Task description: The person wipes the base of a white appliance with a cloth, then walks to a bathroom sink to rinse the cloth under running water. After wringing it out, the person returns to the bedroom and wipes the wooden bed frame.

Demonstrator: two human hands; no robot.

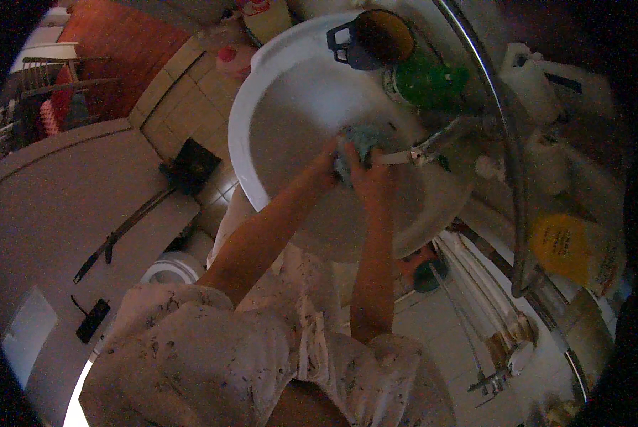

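Observation:
My left hand and my right hand are close together over the bowl of a white washbasin. Between them is a bunched grey-green cloth, and the fingers of both hands are closed on it. The cloth looks crumpled, and its lower part is partly covered by my fingers. A metal tap reaches in from the right, its spout ending beside my right hand. Dim light and blur hide whether water is running.
A dark handled container and a green container stand on the basin's far right rim. A curved chrome rail passes on the right, near white bottles and a yellow package with writing. At left are a black dustpan-like object and a white bucket.

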